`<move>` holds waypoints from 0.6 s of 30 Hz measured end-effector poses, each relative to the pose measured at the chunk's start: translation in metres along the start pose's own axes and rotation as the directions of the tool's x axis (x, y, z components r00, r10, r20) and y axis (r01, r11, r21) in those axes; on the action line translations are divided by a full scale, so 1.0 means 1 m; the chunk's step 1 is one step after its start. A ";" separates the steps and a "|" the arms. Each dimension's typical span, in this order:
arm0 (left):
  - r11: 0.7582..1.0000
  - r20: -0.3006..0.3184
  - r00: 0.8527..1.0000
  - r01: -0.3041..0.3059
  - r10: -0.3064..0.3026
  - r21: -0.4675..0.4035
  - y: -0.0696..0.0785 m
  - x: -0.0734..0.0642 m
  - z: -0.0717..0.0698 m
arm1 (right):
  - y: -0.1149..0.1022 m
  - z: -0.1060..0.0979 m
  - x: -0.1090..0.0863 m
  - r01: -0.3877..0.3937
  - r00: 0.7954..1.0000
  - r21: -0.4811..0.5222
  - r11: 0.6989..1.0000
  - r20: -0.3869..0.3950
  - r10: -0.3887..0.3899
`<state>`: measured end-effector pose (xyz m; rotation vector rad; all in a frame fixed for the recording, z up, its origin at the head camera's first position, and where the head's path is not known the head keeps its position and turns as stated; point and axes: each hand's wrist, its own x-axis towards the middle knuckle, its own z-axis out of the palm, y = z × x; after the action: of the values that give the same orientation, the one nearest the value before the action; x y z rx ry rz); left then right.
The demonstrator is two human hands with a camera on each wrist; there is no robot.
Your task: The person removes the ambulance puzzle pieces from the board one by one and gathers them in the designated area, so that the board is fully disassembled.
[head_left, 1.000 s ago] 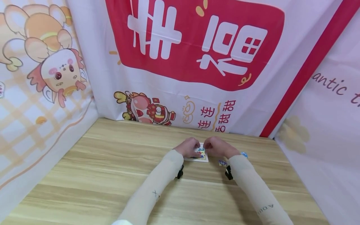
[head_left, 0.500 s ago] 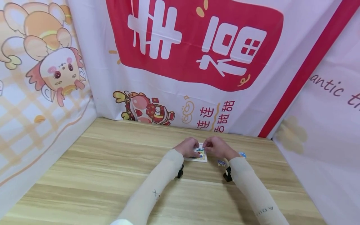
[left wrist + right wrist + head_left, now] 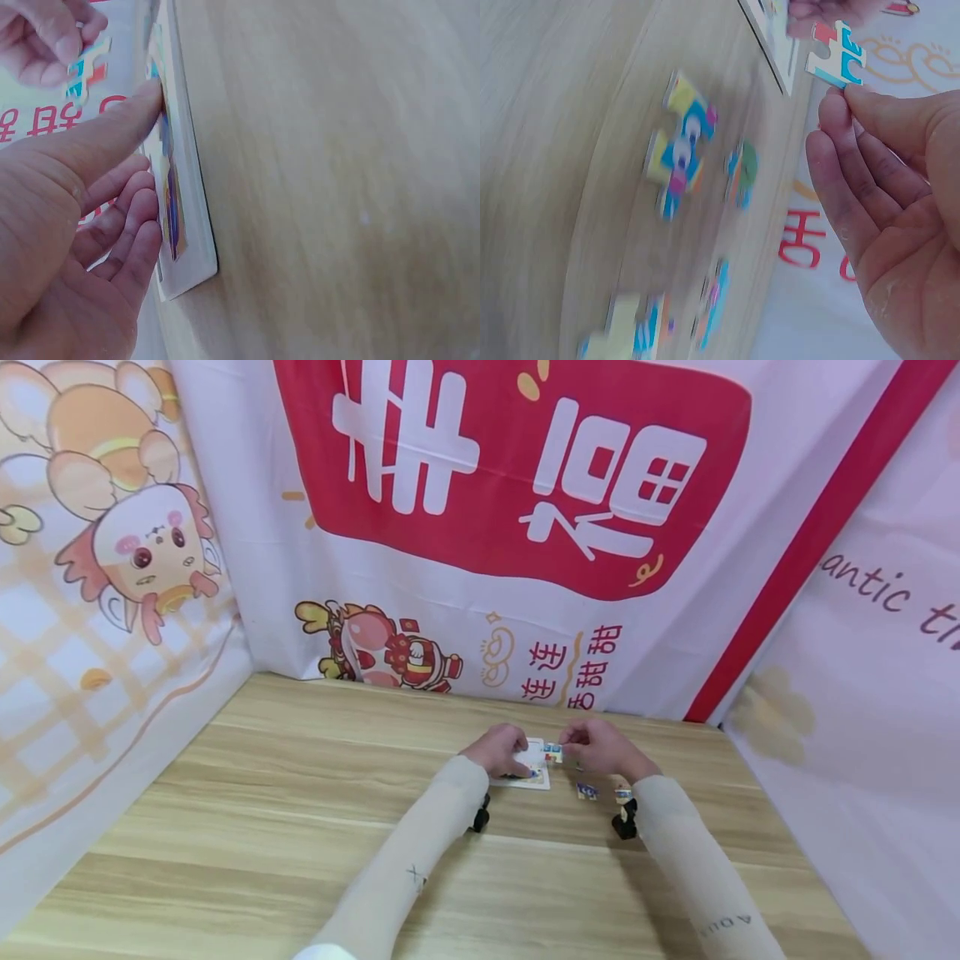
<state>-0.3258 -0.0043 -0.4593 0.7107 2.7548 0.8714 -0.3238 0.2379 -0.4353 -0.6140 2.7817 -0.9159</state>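
Background: a printed red-and-white cloth (image 3: 502,527) hangs behind the wood-grained desk (image 3: 300,827). Left hand (image 3: 497,750): thumb extended onto the board (image 3: 191,276), fingers bent close beside it; whether they grip the rim cannot be told. Right hand (image 3: 602,750): thumb and forefinger pinching one piece (image 3: 840,58). Board: white-rimmed, lying on the desk, partly under the left hand. Loose pieces (image 3: 681,150): on the desk, right of the board (blurred in the right wrist view). Pinched piece: red, blue and cream, raised at the board's right edge.
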 end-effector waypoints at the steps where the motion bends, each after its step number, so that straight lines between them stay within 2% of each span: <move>1: 1.000 -0.004 1.000 0.006 -0.006 -0.009 0.000 0.000 0.000 | 0.003 -0.003 -0.004 -0.003 1.000 0.000 1.000 -0.003 0.003; 7: 0.998 0.001 0.998 0.061 -0.061 -0.034 0.000 0.001 -0.001 | 0.026 -0.022 -0.031 -0.028 0.999 -0.043 0.999 -0.019 0.027; 12: 0.997 0.004 0.998 0.058 -0.058 -0.043 0.002 0.001 -0.003 | 0.050 -0.038 -0.060 -0.045 0.998 -0.080 0.996 -0.040 0.042; 18: 0.997 0.021 0.998 0.064 -0.063 -0.053 0.005 0.001 -0.003 | 0.078 -0.051 -0.096 -0.040 0.996 -0.073 0.997 -0.084 0.033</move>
<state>-0.3251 -0.0015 -0.4543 0.6154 2.7100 0.9164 -0.2762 0.3627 -0.4393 -0.5458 2.9022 -0.8533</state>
